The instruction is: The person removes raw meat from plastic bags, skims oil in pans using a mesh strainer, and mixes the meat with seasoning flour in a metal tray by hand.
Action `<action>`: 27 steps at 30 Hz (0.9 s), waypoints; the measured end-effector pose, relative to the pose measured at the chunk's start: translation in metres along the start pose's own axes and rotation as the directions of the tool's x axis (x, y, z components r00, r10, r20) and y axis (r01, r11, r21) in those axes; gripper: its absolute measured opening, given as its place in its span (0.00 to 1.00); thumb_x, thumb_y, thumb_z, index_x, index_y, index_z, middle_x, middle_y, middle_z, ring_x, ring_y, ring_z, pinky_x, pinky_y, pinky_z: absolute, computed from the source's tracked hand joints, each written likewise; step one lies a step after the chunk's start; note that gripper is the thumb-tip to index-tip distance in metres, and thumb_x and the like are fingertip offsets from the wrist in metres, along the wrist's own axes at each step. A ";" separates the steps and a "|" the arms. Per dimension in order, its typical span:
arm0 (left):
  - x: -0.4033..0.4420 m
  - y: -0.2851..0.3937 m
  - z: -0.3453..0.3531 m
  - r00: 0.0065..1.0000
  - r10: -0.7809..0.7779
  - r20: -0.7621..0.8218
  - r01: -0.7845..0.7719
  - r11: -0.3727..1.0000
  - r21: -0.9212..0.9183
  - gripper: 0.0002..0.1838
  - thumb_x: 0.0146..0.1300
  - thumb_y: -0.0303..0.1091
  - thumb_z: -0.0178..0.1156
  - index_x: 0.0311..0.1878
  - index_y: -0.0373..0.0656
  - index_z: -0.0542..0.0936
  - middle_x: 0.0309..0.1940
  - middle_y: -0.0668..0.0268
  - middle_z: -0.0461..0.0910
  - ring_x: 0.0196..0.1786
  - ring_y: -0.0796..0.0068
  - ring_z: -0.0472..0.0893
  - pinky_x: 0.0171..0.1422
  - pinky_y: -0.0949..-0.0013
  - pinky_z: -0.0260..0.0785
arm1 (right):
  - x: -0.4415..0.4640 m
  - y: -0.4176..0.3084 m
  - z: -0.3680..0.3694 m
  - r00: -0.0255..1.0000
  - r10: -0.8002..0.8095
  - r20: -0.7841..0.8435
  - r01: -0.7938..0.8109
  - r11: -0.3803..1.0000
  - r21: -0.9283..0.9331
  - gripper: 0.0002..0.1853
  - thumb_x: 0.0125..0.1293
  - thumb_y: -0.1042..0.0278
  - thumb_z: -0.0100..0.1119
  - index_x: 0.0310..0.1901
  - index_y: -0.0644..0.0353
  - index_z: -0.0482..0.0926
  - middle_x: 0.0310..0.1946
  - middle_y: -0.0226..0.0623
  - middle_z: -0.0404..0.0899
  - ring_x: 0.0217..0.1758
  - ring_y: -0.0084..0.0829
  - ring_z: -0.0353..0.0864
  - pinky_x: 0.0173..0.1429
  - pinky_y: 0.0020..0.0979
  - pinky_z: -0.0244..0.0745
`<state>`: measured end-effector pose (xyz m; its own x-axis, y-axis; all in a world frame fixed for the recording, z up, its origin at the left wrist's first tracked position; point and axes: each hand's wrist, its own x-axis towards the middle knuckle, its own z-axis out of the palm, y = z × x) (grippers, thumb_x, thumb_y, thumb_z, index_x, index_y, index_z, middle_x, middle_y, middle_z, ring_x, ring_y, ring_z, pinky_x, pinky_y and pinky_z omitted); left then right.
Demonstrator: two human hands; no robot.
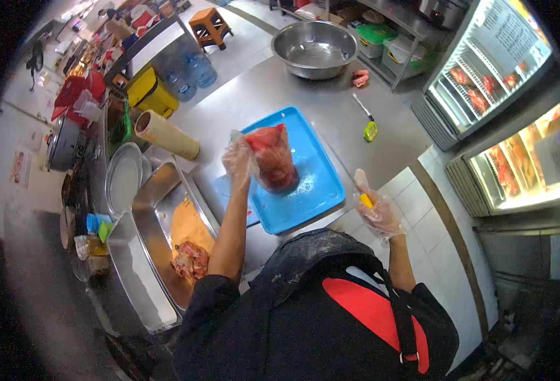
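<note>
Head view of a steel counter [239,95] with both gloved hands at work, well apart. Left hand [239,160]: closed on the upper left edge of a clear bag of red meat [277,166]. Location of the bag: over the middle of a blue tray [315,162], contact of its lower end with the tray hard to judge. Right hand [378,213]: closed around a yellow handle [366,200], just beyond the near right edge of the tray; probably part of a knife, to judge by the thin, faint blade alongside the tray. On the far part of the counter: a wide steel bowl [317,68], a small reddish piece [360,79] beside it, a marker [363,106] and a yellow-green tool [370,131]. To the left: a large film roll [167,134] and a deep metal pan [150,200] with orange powder [188,219] and raw meat [192,259]. At far right: lit display fridges [477,76].
</note>
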<state>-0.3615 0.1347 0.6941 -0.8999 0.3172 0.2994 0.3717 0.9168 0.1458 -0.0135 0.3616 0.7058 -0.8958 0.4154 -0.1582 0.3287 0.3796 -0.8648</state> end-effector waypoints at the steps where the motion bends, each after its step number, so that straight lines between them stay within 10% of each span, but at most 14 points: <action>1: -0.017 0.025 -0.042 0.977 -0.215 0.013 0.175 0.759 -0.627 0.14 0.67 0.40 0.51 0.39 0.40 0.81 0.28 0.55 0.81 0.28 0.63 0.79 0.31 0.59 0.68 | 0.002 -0.007 -0.002 0.999 -0.025 0.041 0.025 1.000 -0.013 0.26 0.62 0.57 0.57 0.61 0.55 0.70 0.52 0.46 0.77 0.54 0.43 0.78 0.58 0.37 0.71; 7: -0.010 0.016 -0.024 0.980 -0.120 -0.159 0.009 0.823 -0.567 0.16 0.68 0.40 0.49 0.35 0.41 0.82 0.26 0.54 0.80 0.29 0.55 0.79 0.33 0.57 0.68 | -0.003 -0.023 0.011 0.908 -0.374 0.190 0.398 0.911 -0.110 0.25 0.61 0.67 0.57 0.62 0.52 0.70 0.48 0.45 0.80 0.47 0.42 0.81 0.52 0.36 0.74; 15: -0.019 0.024 -0.024 0.980 0.047 -0.193 -0.175 0.661 -0.730 0.07 0.61 0.31 0.56 0.38 0.41 0.80 0.28 0.55 0.78 0.31 0.58 0.78 0.33 0.58 0.68 | 0.010 -0.053 0.028 0.905 -0.370 0.210 0.398 0.911 -0.107 0.29 0.59 0.74 0.56 0.64 0.46 0.67 0.40 0.41 0.80 0.33 0.43 0.78 0.40 0.38 0.74; 19: -0.025 0.032 -0.035 0.744 0.490 -0.455 -0.545 0.838 0.011 0.02 0.58 0.29 0.58 0.31 0.42 0.77 0.19 0.60 0.70 0.22 0.62 0.74 0.24 0.59 0.65 | 0.009 -0.050 0.026 0.888 -0.428 0.171 0.452 0.880 -0.146 0.31 0.59 0.72 0.56 0.66 0.42 0.65 0.38 0.40 0.80 0.33 0.45 0.78 0.40 0.41 0.74; 22: -0.030 0.036 -0.043 0.741 0.453 -0.496 -0.557 0.827 -0.078 0.04 0.59 0.30 0.58 0.29 0.44 0.76 0.19 0.62 0.71 0.19 0.61 0.74 0.22 0.61 0.63 | 0.010 -0.040 0.034 0.846 -0.523 0.099 0.532 0.829 -0.170 0.27 0.61 0.67 0.54 0.64 0.43 0.66 0.38 0.42 0.79 0.34 0.46 0.78 0.40 0.43 0.74; 23: -0.031 0.038 -0.046 0.808 0.310 -0.502 -0.534 0.745 -0.400 0.05 0.59 0.32 0.58 0.27 0.47 0.75 0.18 0.63 0.70 0.19 0.62 0.73 0.20 0.62 0.61 | 0.010 -0.039 0.035 0.841 -0.532 0.097 0.540 0.827 -0.154 0.26 0.62 0.66 0.53 0.63 0.43 0.66 0.38 0.43 0.79 0.34 0.46 0.78 0.40 0.44 0.73; 27: -0.050 0.024 0.012 0.793 0.512 -0.330 -0.589 0.782 -0.204 0.06 0.58 0.35 0.58 0.36 0.46 0.80 0.22 0.61 0.75 0.22 0.60 0.75 0.24 0.60 0.65 | 0.031 -0.081 0.047 0.924 -0.341 0.173 0.372 0.905 -0.206 0.20 0.65 0.60 0.48 0.59 0.49 0.68 0.36 0.47 0.79 0.34 0.49 0.78 0.40 0.46 0.72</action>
<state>-0.3101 0.1437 0.6708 -0.4484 0.6411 0.6229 0.8673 0.4805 0.1300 -0.0818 0.3055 0.7483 -0.9915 0.1120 0.0661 0.0259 0.6681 -0.7436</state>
